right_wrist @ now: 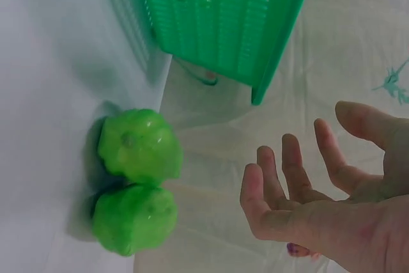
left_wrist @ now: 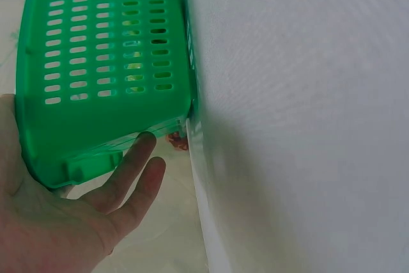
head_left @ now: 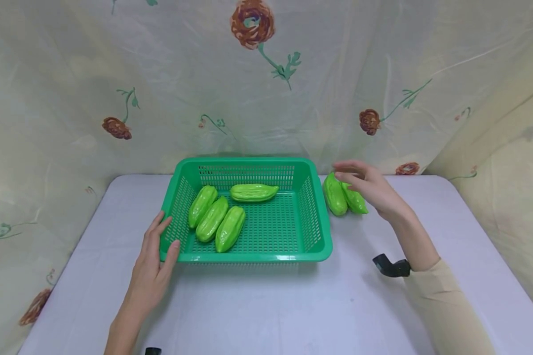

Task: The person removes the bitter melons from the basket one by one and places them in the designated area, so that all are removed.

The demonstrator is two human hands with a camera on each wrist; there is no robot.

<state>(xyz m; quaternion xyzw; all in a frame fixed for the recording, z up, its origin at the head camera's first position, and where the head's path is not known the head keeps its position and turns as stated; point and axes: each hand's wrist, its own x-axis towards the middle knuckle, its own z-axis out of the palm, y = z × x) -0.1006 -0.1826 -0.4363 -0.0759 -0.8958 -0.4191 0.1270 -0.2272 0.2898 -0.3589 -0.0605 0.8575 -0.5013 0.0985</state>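
A green plastic basket (head_left: 266, 257) with slotted walls stands on the table, holding several bright green ridged gourds (head_left: 230, 229). My left hand (head_left: 153, 261) is at its front left corner, fingers extended along the left rim and thumb near the front rim. Seen from the left wrist, the fingers (left_wrist: 137, 164) lie outside the slotted wall, loosely bent. Over two more gourds, right of the basket, hovers my right hand (head_left: 367, 185). Its fingers are spread, slightly bent, with nothing between them. The right wrist view shows both gourds (right_wrist: 137, 145) side by side, apart from that hand.
A white cloth covers the table (head_left: 266, 310). Flower-printed curtain (head_left: 160, 74) hangs behind and along the sides, close to the basket's far rim. A black device (head_left: 393, 266) is strapped at the right wrist.
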